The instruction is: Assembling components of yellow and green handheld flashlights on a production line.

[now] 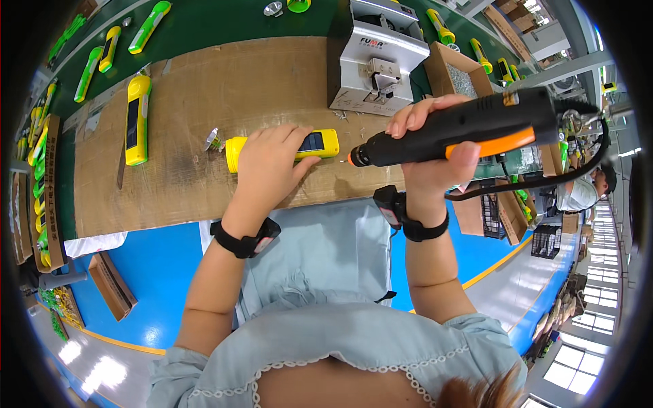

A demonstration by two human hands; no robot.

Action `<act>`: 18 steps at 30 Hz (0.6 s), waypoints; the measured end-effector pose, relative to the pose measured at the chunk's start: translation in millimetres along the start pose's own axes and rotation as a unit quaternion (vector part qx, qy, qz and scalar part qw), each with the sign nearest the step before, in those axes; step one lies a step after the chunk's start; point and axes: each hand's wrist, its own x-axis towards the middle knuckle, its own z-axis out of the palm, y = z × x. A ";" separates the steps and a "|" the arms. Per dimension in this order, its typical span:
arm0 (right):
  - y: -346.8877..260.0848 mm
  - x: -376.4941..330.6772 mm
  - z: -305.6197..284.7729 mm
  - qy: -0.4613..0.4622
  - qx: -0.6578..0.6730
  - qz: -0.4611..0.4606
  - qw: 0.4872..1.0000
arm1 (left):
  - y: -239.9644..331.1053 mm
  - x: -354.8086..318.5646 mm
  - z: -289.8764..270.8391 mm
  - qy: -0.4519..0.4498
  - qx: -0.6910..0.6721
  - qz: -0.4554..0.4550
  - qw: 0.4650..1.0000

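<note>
My left hand (pixel 269 160) lies over a yellow flashlight (pixel 328 144), fingers and thumb wrapped round its body and pressing it to the cardboard. A dark panel shows on the flashlight beside my fingers. In my right hand (pixel 435 153) is a black and orange electric screwdriver (pixel 496 122), held level with its bit pointing left. The bit tip stands just off the flashlight's right end; whether they touch I cannot tell. A small silver reflector (pixel 213 140) rests left of the flashlight. Farther left lies another yellow flashlight (pixel 137 122) with a long dark panel.
A cardboard sheet (pixel 183 81) covers the green bench. At the back stands a grey metal machine (pixel 374 61), with a cardboard box of small screws (pixel 462 78) to its right. Several green and yellow flashlights (pixel 149 27) lie around the edges. A black cable (pixel 544 185) trails from the screwdriver.
</note>
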 end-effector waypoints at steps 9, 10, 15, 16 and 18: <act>2.5 -1.9 4.8 0.011 0.023 -0.023 0.999 | 1.7 -6.1 6.0 0.044 -0.004 -0.006 0.999; 8.1 -0.2 1.7 0.000 0.027 -0.033 0.999 | 1.4 -6.1 6.1 0.041 -0.004 -0.008 0.999; 21.1 -2.7 5.3 -0.007 0.026 -0.029 0.999 | 0.5 -6.3 6.0 0.042 -0.006 -0.010 0.999; 23.2 -3.6 8.7 -0.003 -0.027 -0.024 0.999 | -0.3 -6.0 6.0 0.039 -0.009 -0.008 0.999; 26.0 -4.1 9.4 -0.007 -0.062 -0.019 0.998 | -0.4 -4.7 5.5 0.034 -0.010 -0.009 0.999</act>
